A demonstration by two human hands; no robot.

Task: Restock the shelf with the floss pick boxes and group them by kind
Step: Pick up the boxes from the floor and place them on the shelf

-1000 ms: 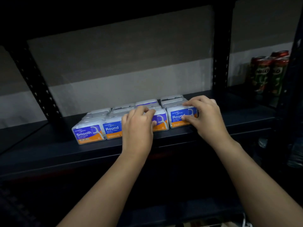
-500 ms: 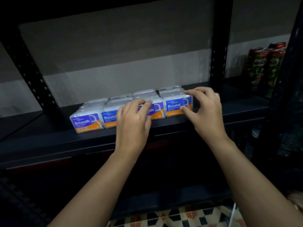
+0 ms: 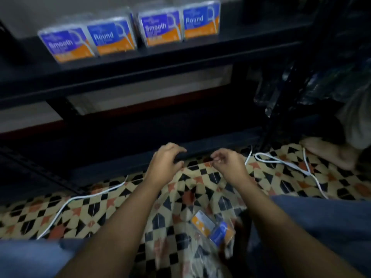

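Blue-and-orange floss pick boxes (image 3: 128, 31) now sit untouched on the shelf (image 3: 152, 63); both hands have dropped below it, left hand (image 3: 165, 160) and right hand (image 3: 228, 163) loosely curled, empty (blurred).

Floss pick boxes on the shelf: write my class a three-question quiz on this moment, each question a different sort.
1. True or false: the front row of boxes on the shelf is grouped by kind.
2. Multiple choice: the left hand holds A) a box B) a cable C) nothing.
3. Fill in: more boxes lie in a clear ___ on the floor.

Key
1. False: it reads Smooth, Round, Smooth, Round.
2. C; the right hand holds nothing either.
3. Bag.
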